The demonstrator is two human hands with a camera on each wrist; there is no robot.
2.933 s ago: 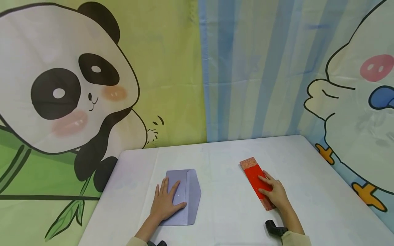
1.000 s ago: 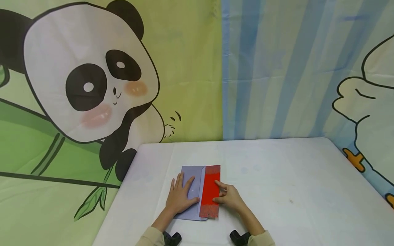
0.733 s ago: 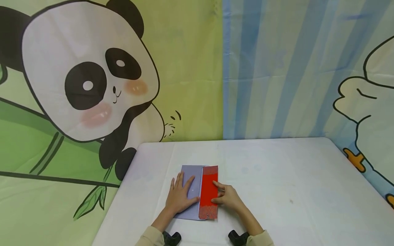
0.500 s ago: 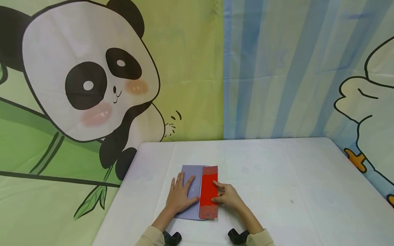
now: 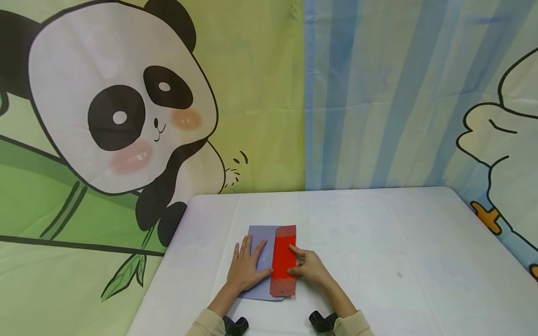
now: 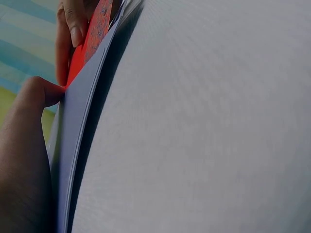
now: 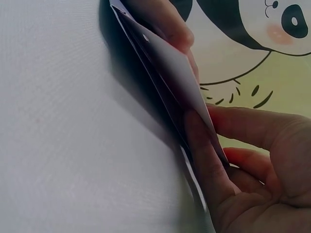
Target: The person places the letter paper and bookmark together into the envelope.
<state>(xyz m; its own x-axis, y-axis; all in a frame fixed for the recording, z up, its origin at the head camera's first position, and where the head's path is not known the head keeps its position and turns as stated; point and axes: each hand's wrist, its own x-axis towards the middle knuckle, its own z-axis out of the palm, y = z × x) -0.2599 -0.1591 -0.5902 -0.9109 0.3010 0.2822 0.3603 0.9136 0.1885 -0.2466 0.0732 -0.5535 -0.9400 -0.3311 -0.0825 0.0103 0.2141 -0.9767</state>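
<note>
Nearest: two pale sleeves (image 5: 208, 323) are running out of frame at the bottom; black wrist mounts (image 5: 236, 326) are jutting beside them, the left one partly cut off.

Left hand (image 5: 245, 268) is lying with fingers spread on a purple envelope (image 5: 265, 260), covering much of its face; the thumb is reaching the edge of a red packet (image 5: 283, 255). Left wrist view is showing little more than the thumb of this hand.

Right hand (image 5: 310, 267) is pinching the packet at its right edge, some fingers hiding beneath. The packet is overlapping the envelope's right part, hiding most of the flap there; whether it is lying flat or tipping slightly, cannot tell from above. In the right wrist view the gripped piece is showing a shadowed face, colour hard to read.

White table (image 5: 370, 252) is spreading around both, its near edge falling outside the frame.

Farthest: a panda print (image 5: 126, 156) is filling the left backdrop, the frame cropping one ear; a white cartoon figure (image 5: 514, 182) is being cut off at right.
</note>
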